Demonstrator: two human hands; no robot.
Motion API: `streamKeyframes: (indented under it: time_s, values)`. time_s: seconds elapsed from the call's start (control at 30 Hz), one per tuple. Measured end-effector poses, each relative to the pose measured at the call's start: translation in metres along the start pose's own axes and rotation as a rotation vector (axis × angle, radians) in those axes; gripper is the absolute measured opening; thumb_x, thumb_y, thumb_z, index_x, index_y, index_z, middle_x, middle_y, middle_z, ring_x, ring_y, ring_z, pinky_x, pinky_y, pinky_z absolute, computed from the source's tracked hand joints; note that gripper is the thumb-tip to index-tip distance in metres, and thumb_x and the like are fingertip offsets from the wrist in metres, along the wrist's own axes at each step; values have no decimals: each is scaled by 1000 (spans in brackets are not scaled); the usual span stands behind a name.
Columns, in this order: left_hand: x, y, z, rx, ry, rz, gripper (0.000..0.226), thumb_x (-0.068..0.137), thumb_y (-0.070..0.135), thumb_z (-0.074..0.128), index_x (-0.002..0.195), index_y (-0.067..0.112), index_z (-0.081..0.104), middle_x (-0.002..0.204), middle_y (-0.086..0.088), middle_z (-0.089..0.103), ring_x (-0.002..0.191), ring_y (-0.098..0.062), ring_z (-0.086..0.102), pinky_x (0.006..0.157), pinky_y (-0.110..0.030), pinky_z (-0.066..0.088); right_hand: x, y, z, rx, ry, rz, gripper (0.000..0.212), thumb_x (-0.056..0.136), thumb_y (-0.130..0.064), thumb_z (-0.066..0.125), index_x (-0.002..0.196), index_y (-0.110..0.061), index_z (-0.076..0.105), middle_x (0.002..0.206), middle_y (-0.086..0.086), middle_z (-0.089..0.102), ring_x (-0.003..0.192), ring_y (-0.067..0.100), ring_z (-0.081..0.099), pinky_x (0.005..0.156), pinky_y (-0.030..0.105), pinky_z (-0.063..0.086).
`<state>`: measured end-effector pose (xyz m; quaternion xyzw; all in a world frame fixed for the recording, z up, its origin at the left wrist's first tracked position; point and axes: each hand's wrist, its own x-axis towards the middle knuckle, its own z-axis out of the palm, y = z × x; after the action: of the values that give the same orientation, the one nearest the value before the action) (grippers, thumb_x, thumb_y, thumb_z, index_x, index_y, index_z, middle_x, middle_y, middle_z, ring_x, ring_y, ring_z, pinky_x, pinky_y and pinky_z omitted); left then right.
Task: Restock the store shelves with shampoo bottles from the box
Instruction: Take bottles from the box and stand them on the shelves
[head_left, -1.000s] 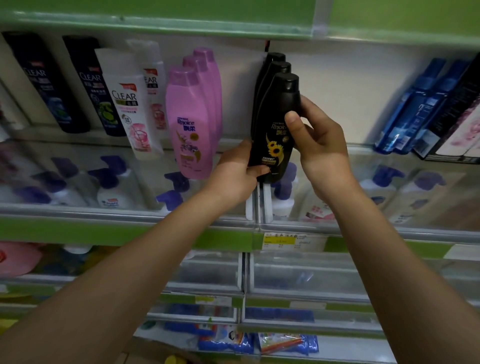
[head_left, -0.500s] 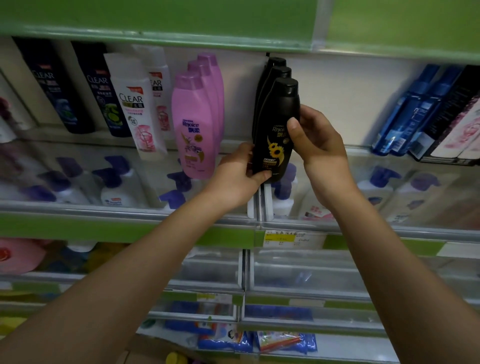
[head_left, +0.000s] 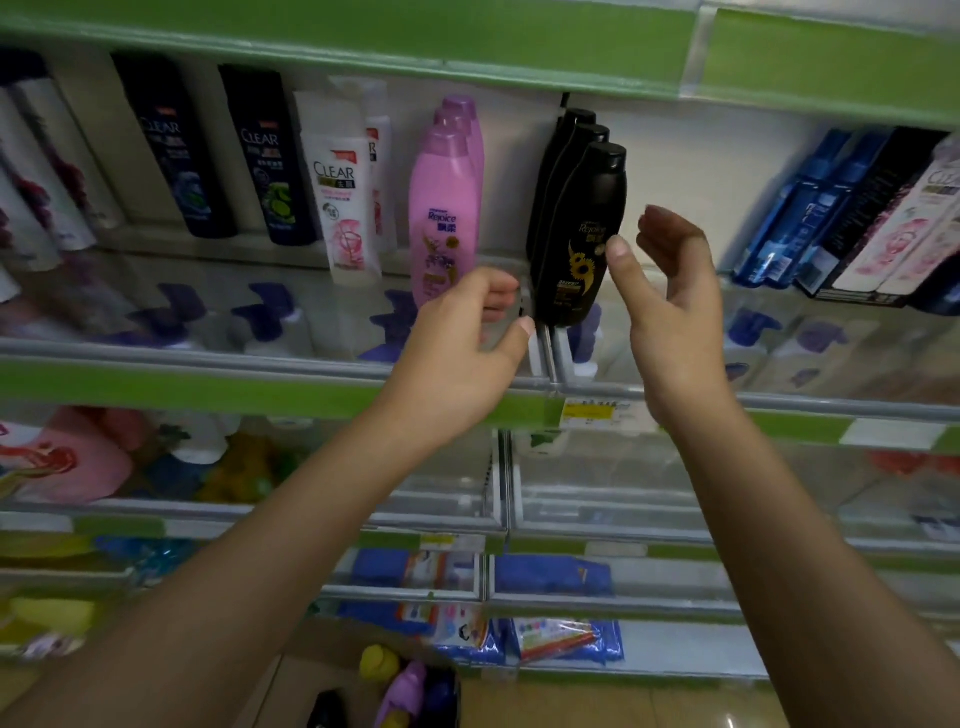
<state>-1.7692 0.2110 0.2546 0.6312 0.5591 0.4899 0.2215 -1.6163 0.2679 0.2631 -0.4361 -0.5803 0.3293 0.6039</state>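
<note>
Two black bottles (head_left: 563, 156) stand almost wholly hidden behind the front black bottle (head_left: 579, 234). At nine o'clock, the white bottles (head_left: 31, 192) are blurred and cut by the edge. At six o'clock, the bottles in the box (head_left: 400, 691) are cropped. The small print on the price label (head_left: 592, 413) is unreadable.

the front bottle (head_left: 579, 234) at twelve o'clock is black with a yellow sunflower print. at eleven o'clock a pink bottle (head_left: 441, 208) wears a purple cap. white bottles (head_left: 340, 202) carry pink roses. blue bottles (head_left: 789, 208) lean at two o'clock. shelf edges (head_left: 208, 387) are green.
</note>
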Motion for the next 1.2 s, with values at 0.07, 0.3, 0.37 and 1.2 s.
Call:
streamKeyframes:
  time_s: [0.07, 0.3, 0.37, 1.2]
  values:
    - [-16, 2, -13, -32, -14, 3, 28, 91, 19, 60, 118, 14, 54, 113, 3, 59, 107, -10, 57, 97, -32, 49, -19, -9, 6, -18, -4, -13, 42, 94, -24, 62, 132, -13, 49, 131, -3, 53, 124, 4, 49, 88, 3, 41]
    - [-84, -20, -72, -55, -70, -45, 26, 92, 18, 59, 117, 17, 53, 111, 4, 59, 103, -6, 57, 88, -19, 49, -98, -27, 41, -91, 45, 49, 37, 95, -26, 61, 129, -17, 52, 129, -3, 58, 120, 4, 54, 102, 22, 46]
    - [-109, -36, -92, -70, -108, -76, 25, 92, 18, 58, 117, 17, 53, 111, 3, 59, 102, -5, 57, 87, -18, 48, -128, -26, 58, -93, 47, 82, 35, 94, -25, 62, 127, -17, 53, 124, -4, 59, 118, 6, 55, 102, 28, 47]
    - [-388, -306, -118, 23, -384, -948, 21, 94, 14, 54, 114, 13, 59, 108, 0, 62, 101, -9, 58, 69, -6, 38, -428, 197, 188, -238, -232, 891, 15, 94, -12, 61, 107, -16, 59, 94, -12, 59, 90, 6, 58, 99, 40, 49]
